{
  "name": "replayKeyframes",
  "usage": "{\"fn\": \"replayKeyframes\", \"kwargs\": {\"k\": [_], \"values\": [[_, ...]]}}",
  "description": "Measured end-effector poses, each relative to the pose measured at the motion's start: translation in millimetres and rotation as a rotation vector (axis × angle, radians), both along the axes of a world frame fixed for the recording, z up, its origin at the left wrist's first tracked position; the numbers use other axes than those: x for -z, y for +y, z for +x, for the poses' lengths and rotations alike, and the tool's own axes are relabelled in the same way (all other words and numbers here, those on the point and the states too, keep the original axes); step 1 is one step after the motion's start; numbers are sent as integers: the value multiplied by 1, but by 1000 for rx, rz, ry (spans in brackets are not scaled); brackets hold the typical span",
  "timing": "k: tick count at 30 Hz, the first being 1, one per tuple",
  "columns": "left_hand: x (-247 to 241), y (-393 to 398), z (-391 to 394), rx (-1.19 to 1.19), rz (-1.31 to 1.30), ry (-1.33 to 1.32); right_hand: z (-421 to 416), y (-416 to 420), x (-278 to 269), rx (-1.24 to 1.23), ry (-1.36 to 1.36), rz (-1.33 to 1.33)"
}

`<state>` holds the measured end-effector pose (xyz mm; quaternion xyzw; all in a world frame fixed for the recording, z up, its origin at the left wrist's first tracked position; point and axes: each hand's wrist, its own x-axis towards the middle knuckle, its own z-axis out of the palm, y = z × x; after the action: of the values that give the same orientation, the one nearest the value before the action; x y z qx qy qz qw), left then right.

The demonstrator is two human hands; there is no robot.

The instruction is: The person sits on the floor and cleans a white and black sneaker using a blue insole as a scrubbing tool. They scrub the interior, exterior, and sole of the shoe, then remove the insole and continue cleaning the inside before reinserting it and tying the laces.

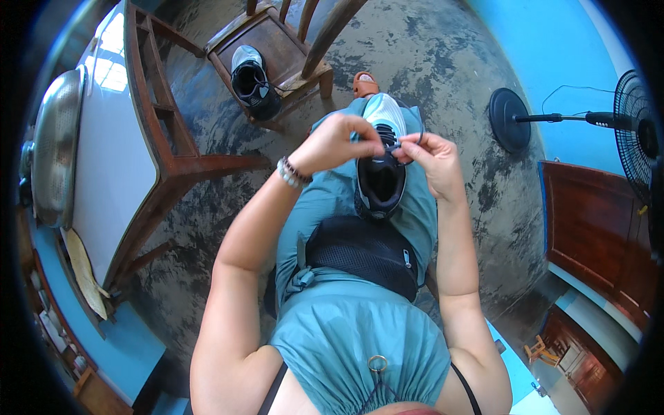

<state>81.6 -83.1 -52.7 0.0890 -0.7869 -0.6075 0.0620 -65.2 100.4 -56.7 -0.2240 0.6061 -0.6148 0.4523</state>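
A black, white and pale-blue running shoe (382, 192) rests on my lap, its toe pointing away from me and its opening towards me. Over its tongue, my left hand (346, 139) pinches the dark shoelace (419, 126) between thumb and fingers. My right hand (433, 155) grips the lace from the other side, and a loop of it arches above those fingers. The fingertips almost meet, hiding part of the lacing. The matching shoe (254, 85) sits on a wooden chair (280, 44) ahead and to the left.
Left stands a white-topped wooden table (111, 150) bearing a large metal pan lid (59, 148). A black pedestal fan (635, 127) with a round base (509, 119) is at the right, near a wooden panel (596, 223). My foot wears an orange sandal (365, 85). A black mesh pouch (360, 251) lies across my lap.
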Motion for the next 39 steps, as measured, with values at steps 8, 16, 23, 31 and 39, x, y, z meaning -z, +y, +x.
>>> {"fn": "replayKeyframes", "kwargs": {"k": [8, 16, 23, 31, 39], "values": [[43, 52, 14, -374, -449, 19, 18, 20, 33, 131, 132, 43], [-11, 56, 13, -328, -116, 442, 7, 52, 31, 218, -361, -261], [-33, 65, 14, -678, -353, 299, 13, 52, -11, 439, -98, -288], [-1, 78, -1, -20, 1274, -167, 11, 53, -31, 421, -66, -315], [-6, 108, -39, 95, 1662, 13, 24, 49, -53, 322, -198, -185]]}}
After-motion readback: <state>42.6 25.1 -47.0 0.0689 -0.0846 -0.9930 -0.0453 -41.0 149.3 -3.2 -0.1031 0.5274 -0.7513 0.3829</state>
